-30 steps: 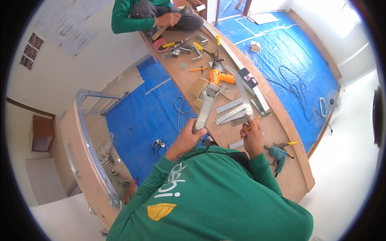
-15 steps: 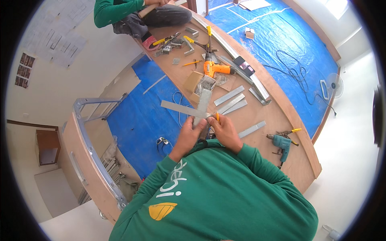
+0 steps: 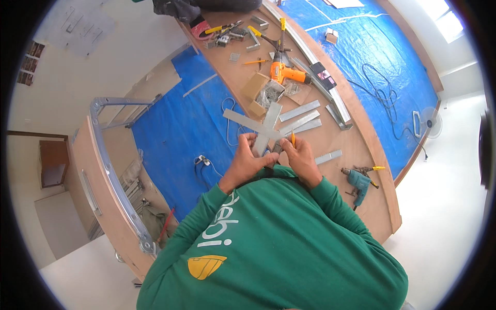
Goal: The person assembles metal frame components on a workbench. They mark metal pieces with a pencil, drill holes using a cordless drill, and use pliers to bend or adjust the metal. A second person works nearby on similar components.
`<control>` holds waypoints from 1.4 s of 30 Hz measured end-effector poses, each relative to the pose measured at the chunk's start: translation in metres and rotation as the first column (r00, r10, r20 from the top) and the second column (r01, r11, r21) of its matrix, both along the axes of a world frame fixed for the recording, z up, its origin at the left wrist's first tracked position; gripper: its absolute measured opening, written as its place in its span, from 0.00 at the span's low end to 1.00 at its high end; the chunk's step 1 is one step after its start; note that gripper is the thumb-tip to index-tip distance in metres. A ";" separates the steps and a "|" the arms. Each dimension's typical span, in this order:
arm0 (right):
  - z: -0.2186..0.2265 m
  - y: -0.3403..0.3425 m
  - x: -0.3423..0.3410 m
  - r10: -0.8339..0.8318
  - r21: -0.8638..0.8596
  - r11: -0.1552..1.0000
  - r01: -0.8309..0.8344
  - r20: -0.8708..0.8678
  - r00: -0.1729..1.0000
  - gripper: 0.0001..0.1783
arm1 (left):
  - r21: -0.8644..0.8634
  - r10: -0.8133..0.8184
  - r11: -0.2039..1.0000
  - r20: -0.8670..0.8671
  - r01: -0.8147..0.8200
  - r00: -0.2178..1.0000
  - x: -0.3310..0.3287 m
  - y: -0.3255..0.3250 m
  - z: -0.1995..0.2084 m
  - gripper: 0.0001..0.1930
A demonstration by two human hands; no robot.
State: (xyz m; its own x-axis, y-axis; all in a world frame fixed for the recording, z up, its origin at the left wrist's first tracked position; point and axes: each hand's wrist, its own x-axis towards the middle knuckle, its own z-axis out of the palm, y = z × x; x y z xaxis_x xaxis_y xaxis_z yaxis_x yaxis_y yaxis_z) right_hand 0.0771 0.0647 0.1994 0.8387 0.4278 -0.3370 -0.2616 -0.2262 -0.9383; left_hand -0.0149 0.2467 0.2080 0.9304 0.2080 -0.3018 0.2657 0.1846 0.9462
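Sweatshirt lettering: white rounded letters are running in a slanting line on the green sweatshirt, the uppermost partly disappearing into a fold.
Sweatshirt emblem: a yellow helmet shape is sitting just below the letters.
Wall sheet: pale paper is carrying thin dark line drawings; any writing is proving too faint to read.
Drills: any markings on the orange drill and teal drill, both lying on the worktop, are coming out too small to read.
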 end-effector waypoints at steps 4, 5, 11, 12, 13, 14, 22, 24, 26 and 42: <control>0.019 0.011 -0.003 0.003 -0.072 0.997 -0.004 -0.013 1.000 0.20 | 0.421 -0.129 0.898 -0.026 0.128 0.991 -0.003 -0.002 0.027 0.48; 0.020 0.013 -0.003 -0.007 -0.072 0.997 0.006 -0.014 1.000 0.20 | 0.429 -0.114 0.898 0.021 0.094 0.993 -0.003 -0.003 0.022 0.47; 0.013 0.014 -0.003 0.014 -0.062 0.998 -0.012 0.029 0.999 0.21 | 0.663 -0.191 0.746 0.130 0.058 0.973 0.002 0.001 0.020 0.39; 0.013 0.014 -0.004 0.005 -0.050 0.999 -0.004 0.015 1.000 0.21 | 0.652 -0.188 0.756 0.127 0.061 0.974 0.001 0.000 0.024 0.38; 0.012 0.014 -0.005 -0.004 -0.038 0.999 0.004 0.001 1.000 0.21 | 0.641 -0.186 0.765 0.125 0.064 0.975 0.000 0.000 0.026 0.36; 0.012 0.013 -0.005 -0.013 -0.026 1.000 0.013 -0.014 1.000 0.21 | 0.646 -0.193 0.760 0.125 0.067 0.973 -0.001 -0.001 0.026 0.36; 0.031 -0.017 0.018 0.169 -0.298 0.954 -0.002 0.534 0.828 0.15 | 0.687 -0.196 0.724 0.126 0.057 0.972 -0.005 0.003 0.024 0.34; 0.062 -0.017 0.028 0.326 -0.424 0.903 -0.076 0.559 0.762 0.15 | 0.701 -0.211 0.711 0.144 0.050 0.967 -0.005 0.002 0.021 0.34; 0.092 -0.012 0.036 0.487 -0.537 0.822 -0.190 0.488 0.725 0.15 | 0.709 -0.226 0.703 0.149 0.055 0.963 -0.004 0.002 0.019 0.34; 0.110 0.011 0.045 0.616 -0.629 0.751 -0.201 0.560 0.553 0.12 | 0.741 -0.256 0.671 0.188 0.035 0.948 -0.001 0.002 0.029 0.34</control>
